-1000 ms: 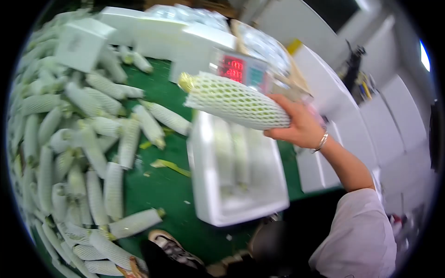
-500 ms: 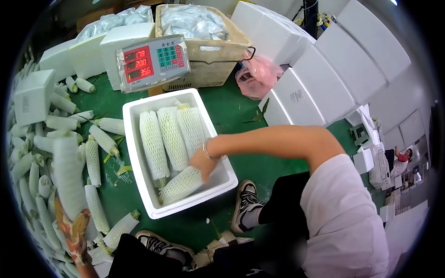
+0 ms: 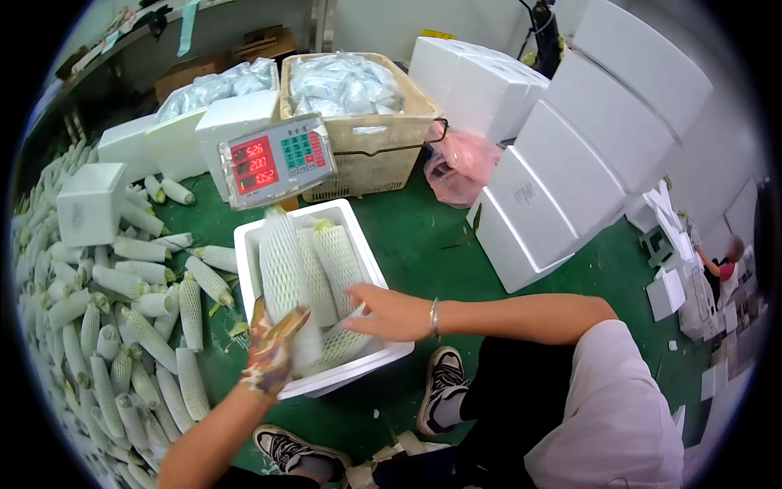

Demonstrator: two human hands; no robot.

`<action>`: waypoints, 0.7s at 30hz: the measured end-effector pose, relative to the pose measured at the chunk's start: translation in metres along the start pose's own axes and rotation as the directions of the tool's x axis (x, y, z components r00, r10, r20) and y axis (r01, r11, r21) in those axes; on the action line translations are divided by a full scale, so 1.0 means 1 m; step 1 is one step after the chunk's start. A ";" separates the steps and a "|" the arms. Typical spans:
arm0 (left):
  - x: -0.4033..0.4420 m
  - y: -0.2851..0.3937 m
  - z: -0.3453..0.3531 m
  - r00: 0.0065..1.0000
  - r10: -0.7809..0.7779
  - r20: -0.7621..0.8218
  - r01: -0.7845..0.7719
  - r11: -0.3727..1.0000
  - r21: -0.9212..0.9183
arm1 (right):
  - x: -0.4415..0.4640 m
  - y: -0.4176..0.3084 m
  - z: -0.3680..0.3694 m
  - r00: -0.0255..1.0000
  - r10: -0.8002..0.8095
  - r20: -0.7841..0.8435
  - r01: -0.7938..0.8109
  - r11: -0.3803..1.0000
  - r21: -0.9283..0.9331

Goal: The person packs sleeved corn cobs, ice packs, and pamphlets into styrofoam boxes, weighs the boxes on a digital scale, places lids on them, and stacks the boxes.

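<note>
My left hand (image 3: 275, 349), in a stained glove, is closed round the lower end of a long vegetable in a white foam net (image 3: 283, 265). This piece is tilted over the left side of a white foam box (image 3: 376, 265). Other netted vegetables (image 3: 338, 254) lie lengthwise in the box, and one (image 3: 342, 346) lies across its near end, partly hidden. My right hand (image 3: 389, 314), with a bracelet at the wrist, hovers over the box's right side, fingers apart and holding nothing. Behind the box, a scale display (image 3: 277, 160) shows red digits.
Netted vegetables (image 3: 122, 281) are heaped on the left, with a small foam box (image 3: 90, 204) on top. A yellow crate (image 3: 366, 134) holds bagged packs. White foam boxes (image 3: 562, 171) are stacked at right by a pink plastic bag (image 3: 464, 167). Another person (image 3: 723, 265) is at far right.
My left hand has brought a netted vegetable from the heap to the box. My right hand has let go of the crosswise vegetable and opened. The scale's digits have risen; the view has shifted.
</note>
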State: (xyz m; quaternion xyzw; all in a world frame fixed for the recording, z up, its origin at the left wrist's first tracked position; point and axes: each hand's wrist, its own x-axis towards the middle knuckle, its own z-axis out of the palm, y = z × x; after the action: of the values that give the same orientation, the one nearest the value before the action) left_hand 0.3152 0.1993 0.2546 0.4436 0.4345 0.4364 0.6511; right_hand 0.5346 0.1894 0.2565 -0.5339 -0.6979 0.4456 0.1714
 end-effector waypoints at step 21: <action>0.036 -0.065 -0.016 0.912 -0.319 0.257 -0.216 0.159 0.963 | 0.062 0.048 0.011 0.880 -0.378 0.288 0.431 0.383 -0.817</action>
State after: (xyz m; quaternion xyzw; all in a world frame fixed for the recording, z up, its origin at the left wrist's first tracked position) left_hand 0.3208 0.2217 0.1820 0.8215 0.4822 -0.0760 0.2948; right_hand 0.5323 0.2420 0.1976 -0.3474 -0.9371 -0.0055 -0.0342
